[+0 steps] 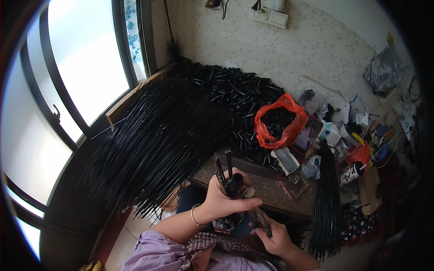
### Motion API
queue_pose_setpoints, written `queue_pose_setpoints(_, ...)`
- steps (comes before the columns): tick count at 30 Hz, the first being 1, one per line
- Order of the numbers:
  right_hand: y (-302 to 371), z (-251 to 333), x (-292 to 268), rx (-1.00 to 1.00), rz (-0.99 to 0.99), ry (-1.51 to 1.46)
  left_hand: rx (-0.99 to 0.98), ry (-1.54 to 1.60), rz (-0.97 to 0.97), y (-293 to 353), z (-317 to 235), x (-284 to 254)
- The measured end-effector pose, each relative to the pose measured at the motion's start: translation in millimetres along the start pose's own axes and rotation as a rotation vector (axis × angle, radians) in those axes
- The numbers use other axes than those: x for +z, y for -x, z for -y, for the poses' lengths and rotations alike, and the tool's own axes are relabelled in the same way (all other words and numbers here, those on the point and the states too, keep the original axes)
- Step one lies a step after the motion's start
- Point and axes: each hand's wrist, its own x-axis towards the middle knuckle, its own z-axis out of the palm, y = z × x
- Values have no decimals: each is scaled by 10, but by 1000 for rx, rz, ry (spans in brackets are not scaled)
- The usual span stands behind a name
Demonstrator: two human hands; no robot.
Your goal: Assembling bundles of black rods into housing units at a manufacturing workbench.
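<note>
My left hand (221,198) is closed round a black tubular fitting (234,183) with a round open end. Thin black rods (229,163) stick up beside the fitting, out of the same grip. Lower and to the right, my right hand (275,235) wraps round a slim dark-handled tool (260,220); its exact kind cannot be made out. The tool's upper end comes close to my left thumb, and whether they touch is unclear. Both hands are in front of the near edge of a brown speckled worktop (304,198).
A big sheaf of long black rods (149,140) covers the left side. Behind lies a heap of short black tubes (244,88). An orange-red plastic bag (258,128) holds more. Right of it are a phone (308,134), another hanging rod bundle (326,207) and a patterned tumbler (351,174).
</note>
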Motion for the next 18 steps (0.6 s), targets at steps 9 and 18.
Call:
queue_pose_setpoints(9, 22, -15, 235, 13, -103, 28, 16, -43, -93, 63, 96, 21)
queue_pose_setpoints(18, -137, -934, -402, 100, -315, 450, -19, 34, 47, 12, 145, -126)
